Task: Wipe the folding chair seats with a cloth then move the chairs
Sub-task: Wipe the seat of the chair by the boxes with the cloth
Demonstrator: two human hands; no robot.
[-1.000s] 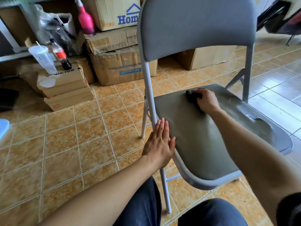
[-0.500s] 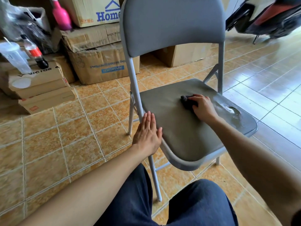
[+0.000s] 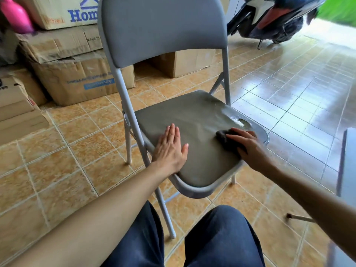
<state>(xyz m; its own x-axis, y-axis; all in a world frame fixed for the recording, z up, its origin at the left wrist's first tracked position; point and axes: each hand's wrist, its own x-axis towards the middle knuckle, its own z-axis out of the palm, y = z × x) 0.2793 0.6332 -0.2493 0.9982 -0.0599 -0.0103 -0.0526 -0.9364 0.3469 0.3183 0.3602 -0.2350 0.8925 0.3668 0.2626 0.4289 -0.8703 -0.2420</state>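
A grey folding chair (image 3: 163, 29) stands unfolded on the tiled floor in front of me, its padded seat (image 3: 192, 120) facing me. My left hand (image 3: 170, 149) lies flat, fingers together, on the seat's near left edge. My right hand (image 3: 246, 143) presses a dark cloth (image 3: 224, 136) onto the right side of the seat. A wet shiny patch (image 3: 238, 120) shows just beyond the cloth near the seat's right edge.
Stacked cardboard boxes (image 3: 77, 74) stand behind the chair at the left. A pink bottle (image 3: 16, 16) is at top left. A parked scooter (image 3: 273, 18) is at the back right. Part of another grey chair (image 3: 346, 160) shows at the right edge. My knees (image 3: 221, 237) are below.
My right hand has slid the cloth from the middle back of the seat toward its right front. The left hand stays flat on the seat's left edge. The view has shifted right.
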